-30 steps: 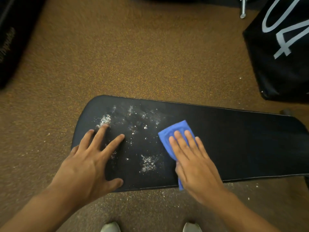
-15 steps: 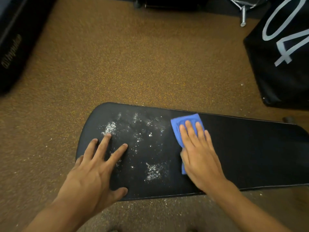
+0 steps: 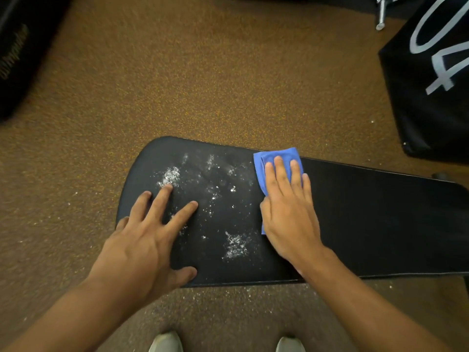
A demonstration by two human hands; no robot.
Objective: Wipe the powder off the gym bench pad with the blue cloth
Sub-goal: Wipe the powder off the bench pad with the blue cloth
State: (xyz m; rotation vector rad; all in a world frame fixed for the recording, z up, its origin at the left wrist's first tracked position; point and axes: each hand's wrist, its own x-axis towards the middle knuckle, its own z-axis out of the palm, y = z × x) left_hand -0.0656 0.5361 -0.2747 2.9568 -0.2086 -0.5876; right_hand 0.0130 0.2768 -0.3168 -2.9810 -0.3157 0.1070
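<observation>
A long black gym bench pad (image 3: 380, 224) lies across the lower half of the view. White powder (image 3: 234, 246) is scattered in patches over its left end, with a thicker clump (image 3: 170, 175) near the far left. My right hand (image 3: 289, 212) lies flat on a folded blue cloth (image 3: 274, 156), pressing it to the pad at its far edge, just right of the powder. My left hand (image 3: 144, 240) rests on the pad's left end with fingers spread, holding nothing, its fingertips at the edge of the powder clump.
The pad sits above brown speckled flooring (image 3: 203, 85) with some powder spilled on it. A black padded block with white numerals (image 3: 436, 72) stands at the right. Dark equipment (image 3: 20, 47) fills the top left. Two shoe tips (image 3: 167, 342) show at the bottom.
My right hand has slid the blue cloth away from me, from mid-pad to the pad's far edge. The left hand has stayed planted on the left end.
</observation>
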